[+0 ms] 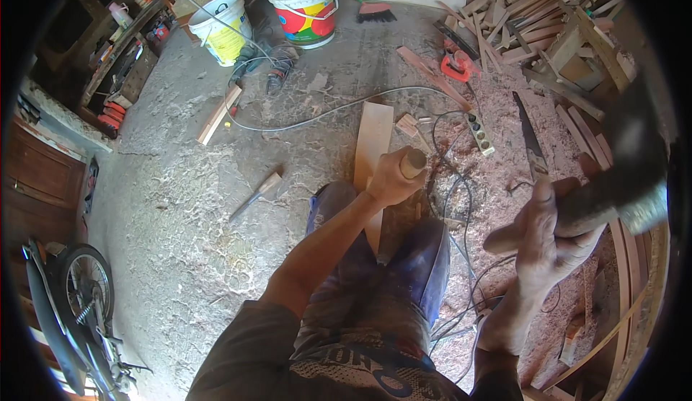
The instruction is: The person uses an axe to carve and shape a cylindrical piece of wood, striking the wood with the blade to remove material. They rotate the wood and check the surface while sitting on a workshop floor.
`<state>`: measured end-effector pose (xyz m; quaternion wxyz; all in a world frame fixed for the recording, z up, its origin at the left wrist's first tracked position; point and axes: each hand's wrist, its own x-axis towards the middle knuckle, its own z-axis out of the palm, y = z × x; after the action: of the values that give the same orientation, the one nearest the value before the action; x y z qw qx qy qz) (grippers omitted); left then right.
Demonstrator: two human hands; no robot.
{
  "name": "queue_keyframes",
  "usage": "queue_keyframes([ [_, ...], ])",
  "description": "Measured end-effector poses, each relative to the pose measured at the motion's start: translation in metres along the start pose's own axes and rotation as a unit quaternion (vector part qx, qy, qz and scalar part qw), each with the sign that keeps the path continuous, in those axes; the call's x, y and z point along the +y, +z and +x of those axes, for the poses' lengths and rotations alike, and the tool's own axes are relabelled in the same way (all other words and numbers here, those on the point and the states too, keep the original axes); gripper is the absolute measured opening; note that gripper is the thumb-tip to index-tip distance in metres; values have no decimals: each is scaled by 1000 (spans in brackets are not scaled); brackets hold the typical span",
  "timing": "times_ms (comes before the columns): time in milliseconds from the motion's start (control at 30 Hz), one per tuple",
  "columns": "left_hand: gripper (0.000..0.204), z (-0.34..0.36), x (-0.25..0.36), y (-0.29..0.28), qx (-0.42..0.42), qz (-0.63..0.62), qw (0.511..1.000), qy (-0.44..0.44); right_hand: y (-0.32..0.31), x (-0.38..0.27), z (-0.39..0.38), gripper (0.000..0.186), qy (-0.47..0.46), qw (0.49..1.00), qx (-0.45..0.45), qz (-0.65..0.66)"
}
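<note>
My left hand (395,179) is closed around the wooden handle of a chisel (414,161). The handle's round end points up toward me, and the blade is hidden beneath the fist. Under that hand a pale wooden board (374,130) runs lengthwise between my knees. On the right, my raised right hand (542,246) grips a hammer (595,203). Its dark, blurred body ends in a shiny metal face, well apart from the chisel. Another chisel (257,197) with a wooden handle lies on the floor to the left.
Cables (454,177) and a power strip (479,135) lie right of the board, near a handsaw (530,138) and a red power tool (458,65). Two buckets (303,11) stand at the back. Scrap wood (540,11) is heaped far right; a motorcycle (79,307) stands left.
</note>
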<state>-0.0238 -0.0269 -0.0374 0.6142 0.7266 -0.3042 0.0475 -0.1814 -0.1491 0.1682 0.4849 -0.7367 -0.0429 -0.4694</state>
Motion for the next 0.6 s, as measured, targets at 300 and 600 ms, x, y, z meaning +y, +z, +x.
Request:
queue_keyframes([
  [300,27,-16,-7,-1,-15,-36,997,64,1,63,-78,44,139,854,-405,-296],
  [600,21,-8,-9,-8,-102,-57,993,-13,0,25,-28,28,-35,996,-63,-53],
])
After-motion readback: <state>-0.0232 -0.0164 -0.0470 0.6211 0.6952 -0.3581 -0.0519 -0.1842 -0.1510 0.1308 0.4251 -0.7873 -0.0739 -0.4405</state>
